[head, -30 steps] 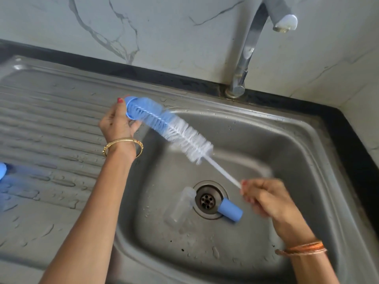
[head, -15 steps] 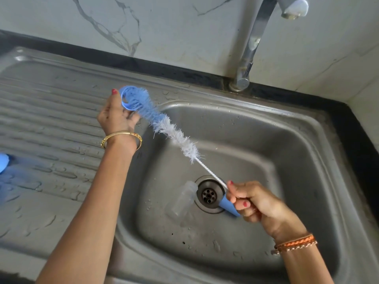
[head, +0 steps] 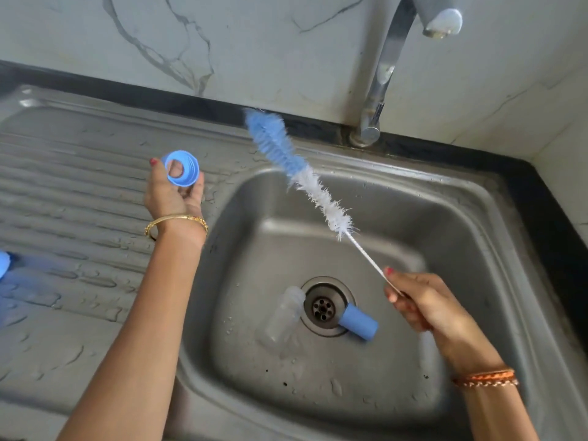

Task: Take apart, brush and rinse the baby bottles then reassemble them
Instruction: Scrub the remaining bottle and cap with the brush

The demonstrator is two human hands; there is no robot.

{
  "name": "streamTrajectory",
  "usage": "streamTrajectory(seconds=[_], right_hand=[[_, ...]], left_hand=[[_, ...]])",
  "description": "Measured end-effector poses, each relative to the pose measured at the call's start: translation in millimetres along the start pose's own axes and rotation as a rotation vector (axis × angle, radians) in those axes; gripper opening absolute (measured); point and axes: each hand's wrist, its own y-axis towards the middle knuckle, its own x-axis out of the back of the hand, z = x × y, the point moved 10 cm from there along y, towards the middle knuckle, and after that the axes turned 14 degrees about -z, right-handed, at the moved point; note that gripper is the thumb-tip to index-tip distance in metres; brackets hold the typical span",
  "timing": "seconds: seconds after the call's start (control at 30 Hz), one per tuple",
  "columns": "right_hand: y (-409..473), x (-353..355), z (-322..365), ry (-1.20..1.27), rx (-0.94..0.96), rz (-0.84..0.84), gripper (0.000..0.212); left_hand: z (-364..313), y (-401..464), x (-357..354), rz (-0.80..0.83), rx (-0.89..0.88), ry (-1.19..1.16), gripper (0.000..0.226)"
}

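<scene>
My left hand (head: 173,195) holds a blue screw collar ring (head: 180,168) over the draining board, its opening facing me. My right hand (head: 416,305) grips the wire handle of a long bottle brush (head: 299,173), blue bristles at the tip and white bristles lower down. The brush points up and left over the sink basin, apart from the ring. On the basin floor a clear bottle body (head: 283,316) lies on its side left of the drain (head: 323,308). A blue cap (head: 358,321) lies right of the drain.
The steel sink (head: 445,202) has a wet ribbed draining board (head: 63,218) at left. A chrome tap (head: 386,68) stands at the back, spout at top right, no water running. A blue object (head: 3,264) pokes in at the left edge. Marble wall behind.
The brush has come out of the blue ring and swung right over the basin. My left hand has turned the ring's opening toward me. My right hand moved right.
</scene>
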Motion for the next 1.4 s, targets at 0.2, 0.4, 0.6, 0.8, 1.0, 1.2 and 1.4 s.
streamTrajectory(seconds=[0.2,0.4,0.6,0.8,1.0,1.2,1.4], right_hand=[[-11,-22,24,0.01,0.211,-0.091,0.04],[-42,-83,2,0.297,-0.252,0.265,0.043],[-50,-82,-5,0.206,-0.334,0.304,0.045],[-43,-73,4,0.013,-0.139,0.173,0.047],[-30,-55,-4,-0.146,-0.154,0.148,0.055],[-44,-75,4,-0.15,-0.093,0.159,0.05],[-51,-80,2,-0.246,-0.088,0.226,0.05]], left_hand=[[40,-29,-20,0.165,0.218,0.062,0.032],[70,-71,-31,0.349,0.276,0.221,0.034],[79,-88,-37,0.525,0.252,0.299,0.034],[86,-86,-34,0.546,0.239,0.411,0.027],[79,-79,-30,0.499,0.279,0.326,0.032],[92,-83,-25,0.489,0.301,0.455,0.034],[79,-70,-25,0.437,0.351,0.332,0.06]])
